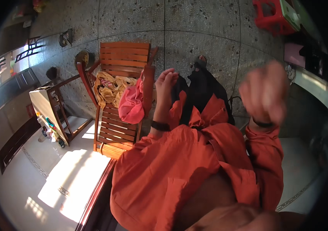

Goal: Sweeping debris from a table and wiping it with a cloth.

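My left hand (167, 80) is raised beside the armrest of a slatted wooden lounge chair (125, 56), with fingers curled towards the thumb and nothing visible in it. A black band circles that wrist. My right hand (265, 89), blurred and close to the camera, is bent above the floor on the right; its grip is unclear. On the chair seat lies a crumpled yellow patterned cloth (107, 93). A pink-red cloth (130, 105) is bunched against the armrest nearest me. I wear an orange long-sleeved shirt (158, 164), and dark trousers show below it.
A bucket-like container (84, 59) stands behind the chair. At left, a wooden stand (45, 109) has colourful small items along its side. A red plastic stool (275, 17) is at upper right, above furniture with a pale curved panel (311, 86). Speckled tile floor (132, 17) lies ahead.
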The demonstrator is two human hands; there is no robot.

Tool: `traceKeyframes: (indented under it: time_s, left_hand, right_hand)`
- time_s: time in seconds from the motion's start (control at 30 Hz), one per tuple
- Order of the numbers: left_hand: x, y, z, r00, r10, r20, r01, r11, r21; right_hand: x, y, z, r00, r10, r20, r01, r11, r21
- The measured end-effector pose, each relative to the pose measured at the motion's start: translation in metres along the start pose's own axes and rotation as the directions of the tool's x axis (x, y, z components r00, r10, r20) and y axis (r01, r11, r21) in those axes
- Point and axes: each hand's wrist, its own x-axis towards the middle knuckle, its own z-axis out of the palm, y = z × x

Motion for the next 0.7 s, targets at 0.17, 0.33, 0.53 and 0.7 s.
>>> traceKeyframes:
  time_s: [0.17,0.33,0.53,0.7]
  left_hand:
    - [0.05,0.034,0.028,0.997,-0.041,-0.07,0.042,0.999,0.015]
    - [0.142,0.056,0.024,0.974,-0.017,-0.226,0.023,1.0,0.02]
    - [0.295,0.044,0.006,0.98,-0.02,-0.197,0.07,0.967,0.247]
    - [0.352,0.023,0.004,0.967,-0.019,-0.254,0.162,0.817,0.553]
  right_hand:
    - [0.089,0.072,-0.196,0.835,0.323,-0.445,-0.542,0.623,-0.564]
    - [0.14,0.166,-0.351,0.737,0.426,-0.524,-0.668,0.343,-0.66]
    - [0.162,0.267,-0.526,0.368,0.467,-0.804,-0.887,-0.082,-0.454]
    - [0.219,0.381,-0.579,0.255,0.515,-0.818,-0.932,-0.094,-0.35]
